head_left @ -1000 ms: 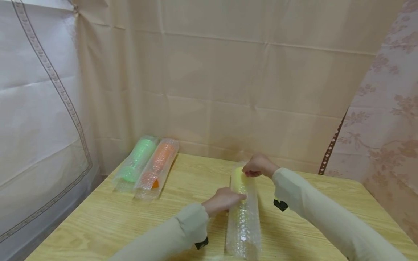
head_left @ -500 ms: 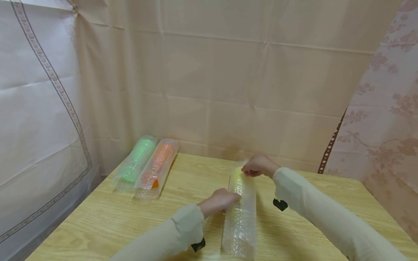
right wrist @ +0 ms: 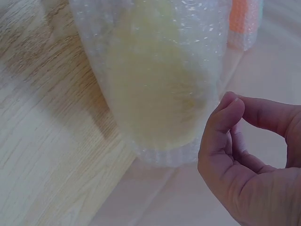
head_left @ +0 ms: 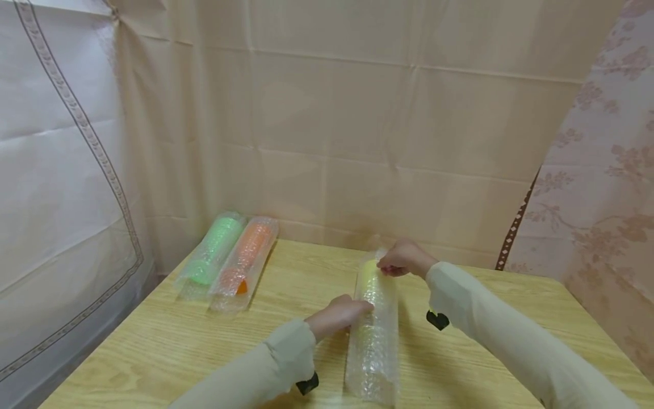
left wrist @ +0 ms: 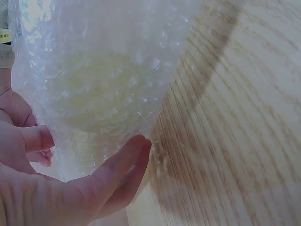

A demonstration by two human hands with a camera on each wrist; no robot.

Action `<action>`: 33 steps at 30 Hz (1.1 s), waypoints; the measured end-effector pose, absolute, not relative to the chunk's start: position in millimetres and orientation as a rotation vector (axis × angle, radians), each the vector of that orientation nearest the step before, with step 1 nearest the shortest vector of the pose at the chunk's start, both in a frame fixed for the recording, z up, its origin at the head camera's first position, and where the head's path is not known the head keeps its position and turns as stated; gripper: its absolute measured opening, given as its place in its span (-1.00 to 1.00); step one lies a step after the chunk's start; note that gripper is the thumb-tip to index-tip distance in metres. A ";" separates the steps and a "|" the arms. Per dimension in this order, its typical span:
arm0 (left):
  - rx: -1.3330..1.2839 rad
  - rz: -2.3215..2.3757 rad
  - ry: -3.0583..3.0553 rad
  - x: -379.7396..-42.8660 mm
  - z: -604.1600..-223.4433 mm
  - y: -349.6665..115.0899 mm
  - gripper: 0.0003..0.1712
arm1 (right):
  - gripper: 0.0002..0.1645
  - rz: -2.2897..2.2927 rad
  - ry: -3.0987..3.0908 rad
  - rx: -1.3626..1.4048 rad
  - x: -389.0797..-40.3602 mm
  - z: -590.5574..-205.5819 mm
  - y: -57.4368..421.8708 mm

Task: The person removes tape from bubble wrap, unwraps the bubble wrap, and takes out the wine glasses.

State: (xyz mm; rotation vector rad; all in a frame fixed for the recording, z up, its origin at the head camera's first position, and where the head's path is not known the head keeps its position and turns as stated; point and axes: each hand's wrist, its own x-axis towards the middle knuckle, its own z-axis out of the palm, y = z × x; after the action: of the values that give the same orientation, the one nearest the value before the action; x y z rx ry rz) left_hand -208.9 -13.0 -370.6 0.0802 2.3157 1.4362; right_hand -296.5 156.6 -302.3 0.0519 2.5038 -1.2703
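Note:
A clear bubble-wrap bag (head_left: 375, 346) lies lengthwise on the wooden table, with a yellow thing (head_left: 369, 275) inside its far part; the wrap blurs its exact kind. My left hand (head_left: 338, 316) grips the bag's left side about midway, thumb on top. In the left wrist view the fingers (left wrist: 120, 172) lie against the wrap. At the far end, my right hand (head_left: 406, 258) pinches the edge of the bag between thumb and forefinger. The right wrist view shows that pinch beside the yellow shape (right wrist: 150, 84).
Two more bubble-wrap bags lie side by side at the back left, one with a green thing (head_left: 218, 247) and one with an orange thing (head_left: 250, 250). Beige cloth (head_left: 332, 130) hangs behind the table (head_left: 194, 352). Patterned cloth (head_left: 603, 187) hangs at the right.
The bag's near part has shifted slightly left, along with my left hand. My right hand stays nearly in place at the far end. The green and orange bundles have not moved.

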 end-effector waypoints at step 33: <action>0.123 1.340 2.630 -202.3 -359.6 -1.6 -0.39 | -0.80 -1.414 2.347 -0.025 -290.0 -311.7 168.2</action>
State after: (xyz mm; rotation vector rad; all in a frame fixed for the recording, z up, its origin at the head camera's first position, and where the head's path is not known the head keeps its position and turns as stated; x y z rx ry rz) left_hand -202.3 -1.6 -359.6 0.1234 2.6297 1.3398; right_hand -290.0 168.2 -311.7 -0.0255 2.3469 -1.4136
